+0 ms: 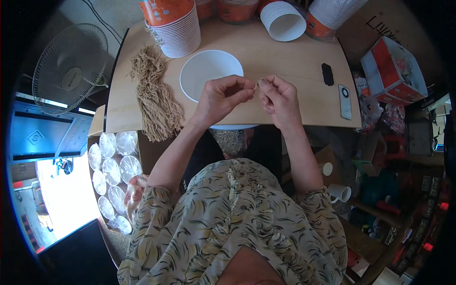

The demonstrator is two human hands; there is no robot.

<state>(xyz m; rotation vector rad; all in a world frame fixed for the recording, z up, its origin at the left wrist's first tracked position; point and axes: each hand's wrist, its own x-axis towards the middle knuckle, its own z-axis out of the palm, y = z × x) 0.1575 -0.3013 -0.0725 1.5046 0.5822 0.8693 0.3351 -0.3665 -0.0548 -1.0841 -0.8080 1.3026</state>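
Both hands meet over the front part of the table, fingertips nearly touching. My left hand (221, 97) pinches with thumb and forefinger at one side of a thin piece of tan string (256, 87). On its other side my right hand (280, 99) is closed, thumb pressed to the fingers. Most of the string is hidden in the fingers. Behind my left hand is a round white paper tub (204, 64), its near right part covered by the hand. A loose bundle of wavy tan strings (159, 99) lies to the left, its ends over the table's front edge.
Stacked orange and white paper tubs (178, 33) stand at the back left, with more at the back right, one stack (283, 21) on its side. A black flat object (327, 74) and a phone-like device (345, 101) lie right. A fan (71, 71) stands left, above wrapped lids (114, 171).
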